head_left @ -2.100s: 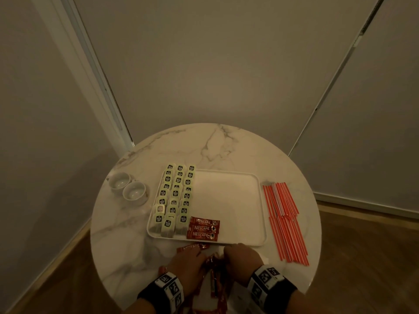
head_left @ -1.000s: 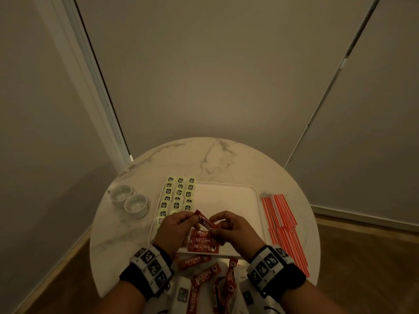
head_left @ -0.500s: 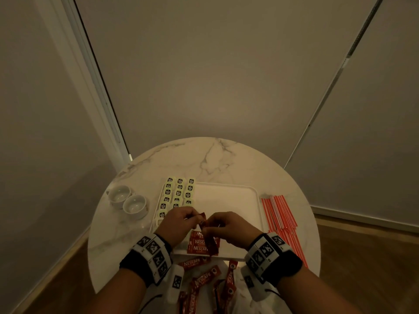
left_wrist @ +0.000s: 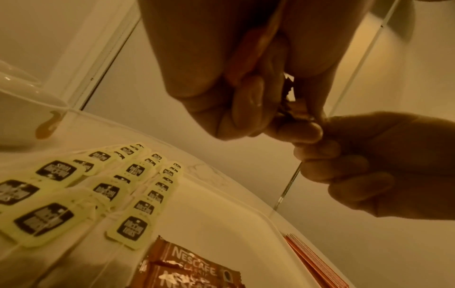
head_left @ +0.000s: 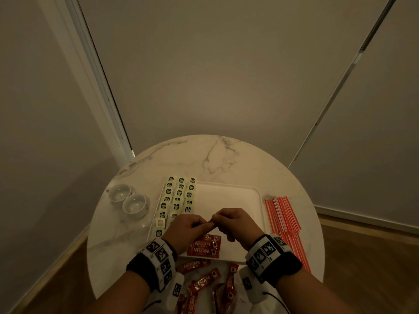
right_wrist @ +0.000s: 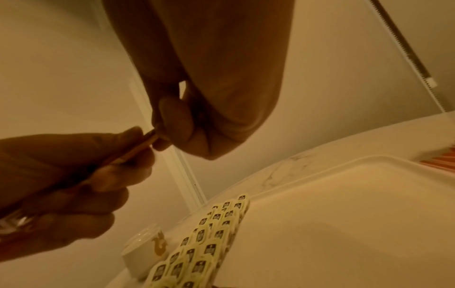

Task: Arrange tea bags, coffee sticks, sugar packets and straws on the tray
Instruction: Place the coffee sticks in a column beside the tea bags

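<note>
A white square tray point(head_left: 226, 200) sits mid-table. Rows of pale green tea bags point(head_left: 179, 196) fill its left side, and three red coffee sticks point(head_left: 205, 244) lie at its front. Both hands hover over those sticks, pinching one red coffee stick point(head_left: 209, 223) between them. My left hand point(head_left: 188, 227) grips its left end, my right hand point(head_left: 233, 223) its right end. In the left wrist view the stick point(left_wrist: 286, 101) shows crumpled between the fingers; in the right wrist view its edge point(right_wrist: 150, 136) peeks out. Red straws point(head_left: 283, 220) lie right of the tray.
Several loose coffee sticks point(head_left: 204, 282) lie on the marble table point(head_left: 204, 159) near its front edge, between my wrists. Two white cups point(head_left: 127, 199) stand left of the tray. Walls and a door frame close in behind the round table.
Both hands rose from the loose pile at the table's front edge with one coffee stick, came over the tray's front, and now pinch it closer together.
</note>
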Tool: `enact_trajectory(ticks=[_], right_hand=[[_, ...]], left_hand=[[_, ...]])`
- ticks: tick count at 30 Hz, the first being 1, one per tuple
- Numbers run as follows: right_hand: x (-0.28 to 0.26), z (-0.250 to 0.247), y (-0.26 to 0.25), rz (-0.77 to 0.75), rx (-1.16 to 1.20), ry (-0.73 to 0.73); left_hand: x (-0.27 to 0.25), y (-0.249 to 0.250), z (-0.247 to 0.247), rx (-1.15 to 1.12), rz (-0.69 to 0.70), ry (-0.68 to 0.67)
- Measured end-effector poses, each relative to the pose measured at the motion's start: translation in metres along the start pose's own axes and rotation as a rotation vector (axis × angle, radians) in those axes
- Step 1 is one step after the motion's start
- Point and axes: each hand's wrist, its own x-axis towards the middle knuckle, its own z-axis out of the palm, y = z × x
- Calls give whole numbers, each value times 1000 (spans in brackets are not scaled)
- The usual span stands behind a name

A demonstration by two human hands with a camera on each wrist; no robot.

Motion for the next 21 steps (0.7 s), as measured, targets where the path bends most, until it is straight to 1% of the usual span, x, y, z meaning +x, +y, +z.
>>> enact_trajectory(ticks=[3, 5, 7, 9, 11, 12, 13, 14, 16, 19, 21], right_hand=[[7, -9, 3, 10, -45, -2], [12, -14, 5, 55, -90, -63], [18, -20, 8, 120, -132, -142], [26, -26, 13, 180, -117, -165], [38, -32, 22, 206, -102, -93], [44, -34, 28, 209, -130, -39], [51, -34, 34, 210, -179, 10], [58, -33, 41, 209, -232, 51], [69, -27, 54, 195, -316, 107], [83, -15, 69, 202, -427, 141], [90, -10, 78, 219, -483, 150]], left_hand=[[5, -7, -1, 98, -15, -33], [9, -15, -3, 154, -37, -64], [11, -20, -6, 157, -75, -83], [12, -28, -10, 158, -109, -31], [11, -39, -14, 171, -152, 77], [9, -44, -15, 191, -164, 111], [8, -48, -15, 225, -169, 115], [5, -52, -13, 269, -169, 92], [0, -59, -6, 360, -174, 1], [-6, -66, 3, 440, -202, -98], [-9, -69, 6, 501, -180, -145]])
